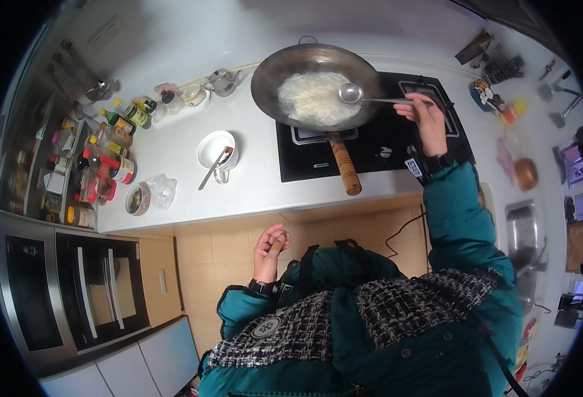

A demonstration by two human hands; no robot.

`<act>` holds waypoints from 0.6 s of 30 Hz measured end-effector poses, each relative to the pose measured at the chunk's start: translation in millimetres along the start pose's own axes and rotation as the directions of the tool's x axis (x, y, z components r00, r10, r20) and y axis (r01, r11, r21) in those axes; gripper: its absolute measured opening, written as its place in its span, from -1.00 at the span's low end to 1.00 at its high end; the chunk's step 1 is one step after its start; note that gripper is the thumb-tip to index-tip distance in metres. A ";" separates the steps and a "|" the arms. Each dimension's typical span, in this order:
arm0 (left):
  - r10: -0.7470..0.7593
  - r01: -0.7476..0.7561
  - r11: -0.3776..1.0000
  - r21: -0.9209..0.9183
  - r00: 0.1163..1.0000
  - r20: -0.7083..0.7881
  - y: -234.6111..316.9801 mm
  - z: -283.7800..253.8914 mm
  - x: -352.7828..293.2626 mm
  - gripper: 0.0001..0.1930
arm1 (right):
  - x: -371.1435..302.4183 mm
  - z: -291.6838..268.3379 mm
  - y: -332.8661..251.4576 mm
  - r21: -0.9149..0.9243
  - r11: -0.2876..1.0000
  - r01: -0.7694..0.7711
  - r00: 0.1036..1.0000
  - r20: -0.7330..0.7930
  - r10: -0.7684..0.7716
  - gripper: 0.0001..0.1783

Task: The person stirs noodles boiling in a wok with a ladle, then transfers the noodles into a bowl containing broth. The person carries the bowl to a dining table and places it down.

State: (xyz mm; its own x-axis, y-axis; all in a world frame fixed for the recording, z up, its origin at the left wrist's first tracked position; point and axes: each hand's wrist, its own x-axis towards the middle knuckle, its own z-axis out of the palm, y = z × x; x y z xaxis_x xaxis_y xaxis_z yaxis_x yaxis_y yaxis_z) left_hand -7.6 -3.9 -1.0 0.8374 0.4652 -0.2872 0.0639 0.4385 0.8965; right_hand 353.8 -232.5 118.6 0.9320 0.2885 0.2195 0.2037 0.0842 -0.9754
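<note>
A metal ladle (351, 93) is in my right hand (426, 119), the fingers closed round the end of its handle. The ladle's round bowl sits over the right side of the pale noodles (314, 98) lying in liquid in a dark wok (265, 89). The wok rests on the black gas stove (371, 159), its wooden handle (344, 165) pointing toward me. Below the counter's front edge, close to my body, is my left hand (270, 251). Its fingers are curled in, with a tan patch showing at the thumb and no object visible in them.
Left of the stove stands a white bowl (205, 155) with a spoon (215, 169) leaning in it. Farther left are a small bowl (138, 198), a crumpled plastic bag (162, 190) and several sauce bottles (116, 121). A metal teapot (222, 82) stands behind; a sink (522, 228) lies to the right.
</note>
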 end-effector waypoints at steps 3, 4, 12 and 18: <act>0.008 -0.008 1.000 0.002 0.999 -0.032 1.3 -3.7 -4.5 -0.73 | 27.9 19.3 14.6 -0.019 1.000 0.018 0.996 0.087 -0.017 -0.72; 0.010 -0.009 1.000 0.009 0.999 -0.040 1.8 -5.2 -5.9 -0.72 | 36.2 24.5 19.3 -0.040 0.999 0.023 0.995 0.099 -0.019 -0.72; 0.016 -0.018 1.000 -0.012 0.993 -0.117 2.0 -13.3 -15.9 -0.71 | 86.8 54.2 39.7 -0.304 0.950 0.070 0.991 0.129 -0.031 -0.72; 0.022 -0.025 1.000 -0.018 0.988 -0.156 0.6 -15.4 -19.9 -0.71 | 107.5 68.5 44.4 -0.435 0.892 0.124 0.989 0.126 -0.076 -0.70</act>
State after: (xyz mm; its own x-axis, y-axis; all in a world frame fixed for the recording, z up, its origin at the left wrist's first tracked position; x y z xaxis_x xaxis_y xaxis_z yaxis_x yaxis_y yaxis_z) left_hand -32.6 -1.1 0.1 0.7436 0.5890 -0.3166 0.0330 0.4405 0.8971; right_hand 442.5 -132.4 100.2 0.8686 0.3993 0.2935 0.4274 -0.3038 -0.8515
